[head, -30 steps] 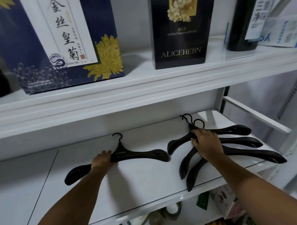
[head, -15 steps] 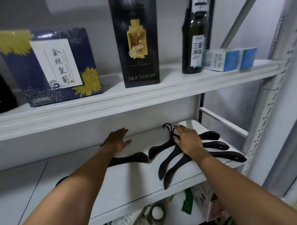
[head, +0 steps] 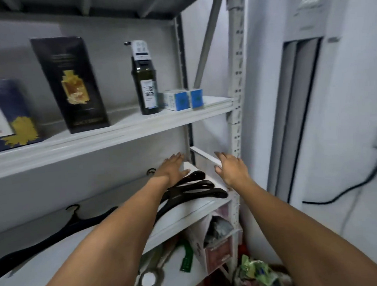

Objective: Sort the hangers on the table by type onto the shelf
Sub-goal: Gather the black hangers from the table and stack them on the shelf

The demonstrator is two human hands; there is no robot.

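Three black wide-shouldered hangers (head: 197,186) lie fanned out at the right end of the white middle shelf (head: 192,209). A single black hanger (head: 64,230) lies apart on the same shelf to the left. My left hand (head: 172,167) hovers with straight fingers above the fanned hangers, and my forearm hides their hook ends. My right hand (head: 231,168) is spread and holds nothing, out past the shelf's right end by the side rail (head: 205,156).
On the upper shelf (head: 127,129) stand a blue box with yellow flowers (head: 9,119), a tall black box (head: 71,82), a dark bottle (head: 146,80) and small blue-white cartons (head: 183,99). A perforated upright post (head: 236,98) bounds the right. Clutter fills the lower shelf (head: 216,244).
Both hands have left the hangers and moved up and right, now open. The view has swung to the right and pulled back from the shelf.
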